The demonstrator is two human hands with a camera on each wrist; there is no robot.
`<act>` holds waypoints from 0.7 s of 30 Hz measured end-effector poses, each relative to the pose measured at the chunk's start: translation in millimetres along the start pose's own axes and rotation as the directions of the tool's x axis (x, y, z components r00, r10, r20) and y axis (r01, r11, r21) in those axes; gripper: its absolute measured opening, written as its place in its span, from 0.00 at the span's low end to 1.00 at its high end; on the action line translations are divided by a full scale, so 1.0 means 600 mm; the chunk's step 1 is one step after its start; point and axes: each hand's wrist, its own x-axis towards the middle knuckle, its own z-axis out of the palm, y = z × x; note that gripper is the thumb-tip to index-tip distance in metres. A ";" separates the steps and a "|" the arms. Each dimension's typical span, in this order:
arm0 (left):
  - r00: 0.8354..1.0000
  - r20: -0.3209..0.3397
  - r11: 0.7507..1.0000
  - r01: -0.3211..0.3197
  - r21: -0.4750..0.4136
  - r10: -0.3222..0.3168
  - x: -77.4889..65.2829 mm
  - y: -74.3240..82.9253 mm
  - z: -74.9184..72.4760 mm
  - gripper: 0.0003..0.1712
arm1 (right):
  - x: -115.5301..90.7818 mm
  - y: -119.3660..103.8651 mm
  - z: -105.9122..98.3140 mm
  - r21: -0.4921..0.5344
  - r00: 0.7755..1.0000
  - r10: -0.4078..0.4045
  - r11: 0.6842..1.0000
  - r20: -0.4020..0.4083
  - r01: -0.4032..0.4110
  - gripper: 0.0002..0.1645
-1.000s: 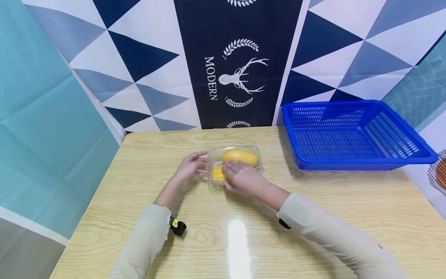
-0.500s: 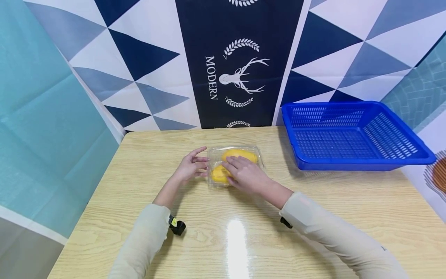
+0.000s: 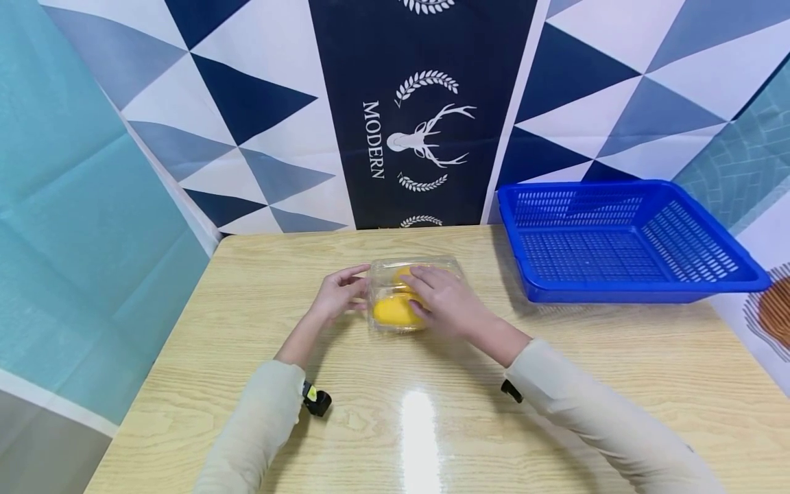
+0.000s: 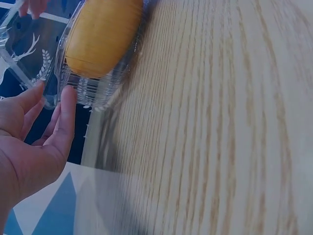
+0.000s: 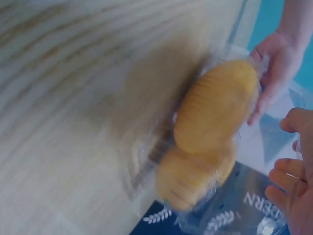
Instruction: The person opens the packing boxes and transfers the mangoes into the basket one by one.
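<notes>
Noted two yellow fruits [image 3: 397, 311] in clear container [image 3: 381, 272] on desk [image 3: 247, 309], between left hand [image 3: 336, 296] with extended fingers at its side and right hand [image 3: 449, 299] with bent fingers over it. Cannot tell of any right-hand pinch. Best to brace container lightly, keeping pressure off fruits.

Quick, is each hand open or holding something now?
Left hand: open, fingertips at the clear container.
Right hand: over the container; can't tell if gripping.

I am reading one word, MODERN [image 3: 373, 140], which is running sideways in white capitals on the dark wall panel [image 3: 487, 75]; in the right wrist view, its final letters are also showing.
</notes>
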 end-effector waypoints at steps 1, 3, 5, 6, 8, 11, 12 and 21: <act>1.000 -0.002 1.000 0.001 -0.003 -0.001 0.000 0.000 0.000 0.23 | 0.000 0.005 -0.004 -0.002 1.000 0.005 1.000 -0.024 -0.005 0.26; 1.000 -0.011 1.000 0.002 -0.011 -0.002 0.000 0.002 0.001 0.22 | -0.002 0.016 -0.013 -0.009 0.998 0.025 1.000 -0.060 -0.026 0.25; 1.000 -0.017 1.000 0.000 -0.013 0.000 0.001 0.004 0.002 0.22 | -0.004 0.029 -0.020 -0.014 0.996 0.058 0.998 -0.068 -0.059 0.24; 1.000 -0.021 1.000 -0.001 -0.013 0.001 0.001 0.005 0.002 0.22 | -0.006 0.035 -0.024 -0.017 0.995 0.081 0.996 -0.060 -0.082 0.24; 0.999 -0.032 1.000 -0.002 -0.009 0.002 0.001 0.007 0.003 0.22 | -0.010 0.046 -0.033 -0.008 0.990 0.140 0.990 -0.028 -0.140 0.25; 0.999 -0.050 1.000 -0.017 0.013 0.018 0.003 0.012 0.005 0.22 | -0.017 0.061 -0.042 0.042 0.967 0.253 0.966 0.036 -0.255 0.29; 0.998 -0.057 0.999 -0.025 0.021 0.026 0.003 0.013 0.006 0.22 | -0.020 0.065 -0.044 0.063 0.954 0.293 0.953 0.057 -0.296 0.30; 0.991 -0.104 0.994 -0.071 0.088 0.080 0.008 0.019 0.011 0.23 | -0.025 0.089 -0.032 0.401 0.826 0.554 0.738 0.102 -0.544 0.29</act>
